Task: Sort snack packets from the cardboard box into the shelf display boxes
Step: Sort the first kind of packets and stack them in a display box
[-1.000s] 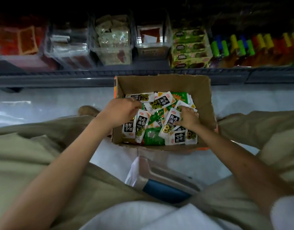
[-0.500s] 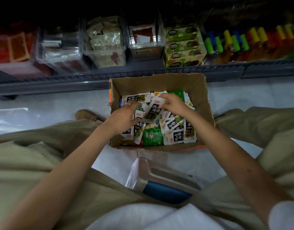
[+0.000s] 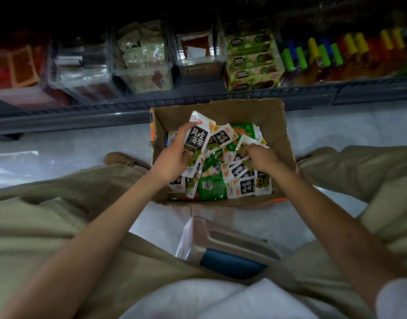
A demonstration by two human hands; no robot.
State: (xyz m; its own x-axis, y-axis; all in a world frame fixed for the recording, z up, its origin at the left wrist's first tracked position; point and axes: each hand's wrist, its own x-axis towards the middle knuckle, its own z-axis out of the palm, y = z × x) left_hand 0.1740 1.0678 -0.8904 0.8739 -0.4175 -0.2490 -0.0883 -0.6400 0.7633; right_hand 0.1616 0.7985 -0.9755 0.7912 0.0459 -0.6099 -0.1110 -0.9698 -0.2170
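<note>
An open cardboard box (image 3: 274,125) stands on the floor between my knees, full of loose white-and-black and green snack packets (image 3: 241,187). My left hand (image 3: 175,155) grips a stack of white packets with black labels (image 3: 196,139), lifted upright above the left side of the box. My right hand (image 3: 259,156) is down among the packets at the middle right, its fingers curled into the pile and pinching a packet there. Clear display boxes (image 3: 145,65) holding snacks stand on the low shelf behind the cardboard box.
A dark shelf rail (image 3: 83,113) runs across behind the box. Green cartons (image 3: 251,63) and coloured tubes (image 3: 324,54) fill the shelf's right side, red packs (image 3: 14,65) the left. A white and blue stool (image 3: 225,247) sits under me on the pale tiled floor.
My left hand has lifted its stack of packets higher and turned it upright. My right hand has moved from the upper middle of the box down to the right into the pile.
</note>
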